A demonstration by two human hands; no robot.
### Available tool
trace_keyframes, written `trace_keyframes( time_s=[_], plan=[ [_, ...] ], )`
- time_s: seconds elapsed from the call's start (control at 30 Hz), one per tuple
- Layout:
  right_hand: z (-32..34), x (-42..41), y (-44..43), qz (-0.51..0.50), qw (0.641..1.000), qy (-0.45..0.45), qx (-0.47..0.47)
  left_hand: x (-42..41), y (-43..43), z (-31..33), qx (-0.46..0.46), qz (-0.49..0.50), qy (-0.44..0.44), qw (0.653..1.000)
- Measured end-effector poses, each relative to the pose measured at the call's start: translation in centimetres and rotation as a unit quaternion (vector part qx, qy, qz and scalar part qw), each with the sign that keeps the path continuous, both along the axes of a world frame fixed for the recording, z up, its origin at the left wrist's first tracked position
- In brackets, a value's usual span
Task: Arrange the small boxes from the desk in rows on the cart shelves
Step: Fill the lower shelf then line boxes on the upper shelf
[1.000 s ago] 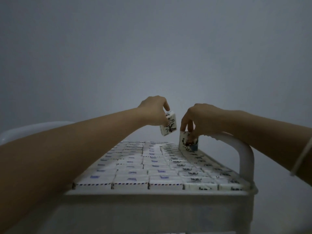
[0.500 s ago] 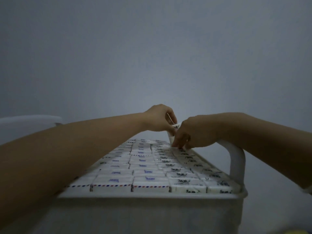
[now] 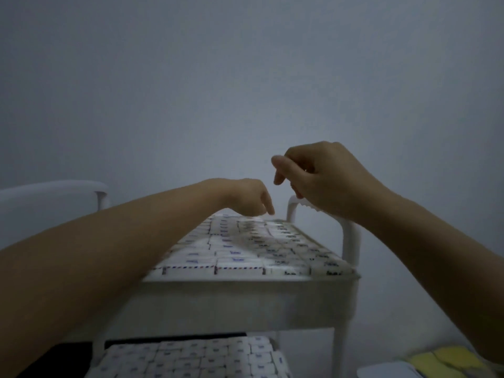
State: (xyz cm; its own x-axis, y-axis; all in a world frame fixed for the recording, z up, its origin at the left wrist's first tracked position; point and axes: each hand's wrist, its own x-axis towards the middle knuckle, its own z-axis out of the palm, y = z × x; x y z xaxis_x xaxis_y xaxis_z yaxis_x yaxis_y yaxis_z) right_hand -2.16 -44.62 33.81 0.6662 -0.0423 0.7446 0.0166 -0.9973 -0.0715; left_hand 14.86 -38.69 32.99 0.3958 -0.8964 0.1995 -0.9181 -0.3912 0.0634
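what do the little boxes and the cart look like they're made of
Small boxes: probably printed card or paper with a matte white finish. The sharp square edges, blue print and red-blue striped borders suggest it. Cart: smooth white moulded tray wall and rounded handle, likely plastic or painted metal. The dim light leaves that open.

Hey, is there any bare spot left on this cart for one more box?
None shows. The top shelf is packed with boxes from near rim to far end, where the left hand points down. The lower boxes fill all that shows there; the rest is hidden. Only the air above the top rows is open.
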Motion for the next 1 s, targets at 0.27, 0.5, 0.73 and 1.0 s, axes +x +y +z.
trace_keyframes(
  time_s=[0.27,0.5,0.73,1.0],
  plan=[
    [-3.6,0.0,10.9,0.174,0.982,0.028,0.069,-6.2,17.0,-3.5,-0.358,0.111,-0.110,0.921],
    [-8.2,3.0,23.0,0.353,0.924,0.137,0.060,-7.3,33.3,-13.9,-0.494,0.184,-0.120,0.841],
    [-18.4,9.4,33.0,0.399,0.866,0.291,0.073,-1.8,47.9,-27.9,-0.309,0.418,-0.070,0.851],
    [-33.2,21.0,36.9,0.174,0.892,0.417,0.008,-1.2,52.9,-38.4,-0.218,0.465,-0.001,0.858]
  ],
)
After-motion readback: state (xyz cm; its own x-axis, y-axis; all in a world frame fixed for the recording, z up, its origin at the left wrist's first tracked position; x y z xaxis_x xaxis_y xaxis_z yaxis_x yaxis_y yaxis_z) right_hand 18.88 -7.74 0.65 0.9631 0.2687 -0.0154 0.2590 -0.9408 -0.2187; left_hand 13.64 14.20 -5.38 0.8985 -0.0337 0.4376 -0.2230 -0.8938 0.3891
